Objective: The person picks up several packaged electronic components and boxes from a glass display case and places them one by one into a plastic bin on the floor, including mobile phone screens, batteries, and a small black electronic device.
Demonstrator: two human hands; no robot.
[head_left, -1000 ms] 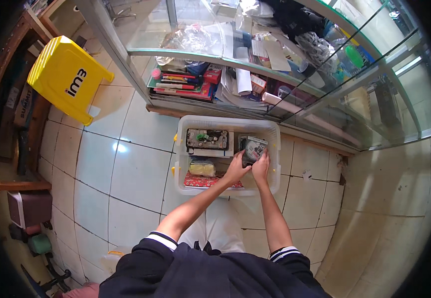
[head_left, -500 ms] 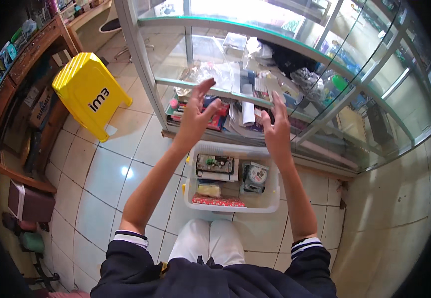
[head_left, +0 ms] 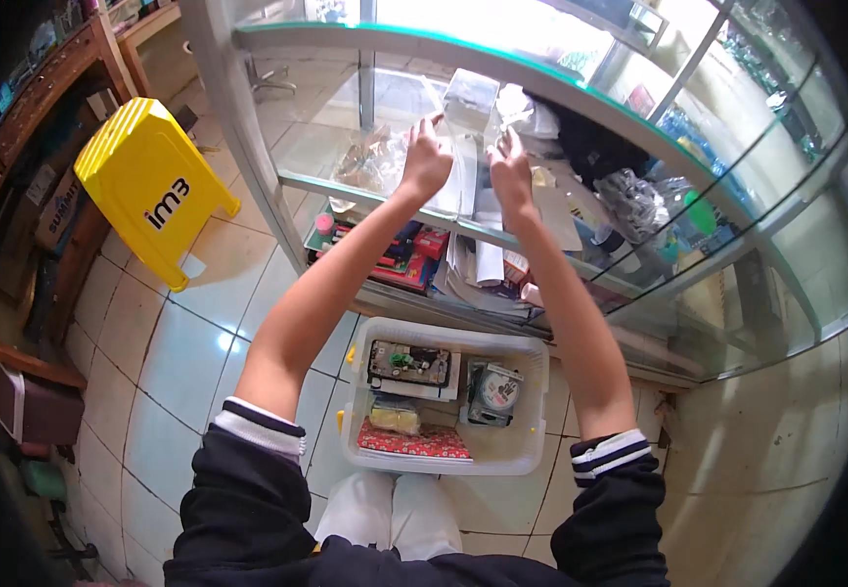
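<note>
Box (head_left: 471, 93), clear, sits on a cluttered shelf (head_left: 336, 191) in the cabinet (head_left: 251, 147), near the left hand (head_left: 428, 164) and right hand (head_left: 512, 178). Fingers are bent, but from where I stand I cannot tell whether either grip clasps anything. On the floor (head_left: 179, 362), a tub (head_left: 507, 450) holds a circuit board (head_left: 419, 366).

Papers (head_left: 465, 178) are white, the stool (head_left: 140, 171) yellow, the sleeves (head_left: 243, 489) black with striped white cuffs (head_left: 260, 429).
</note>
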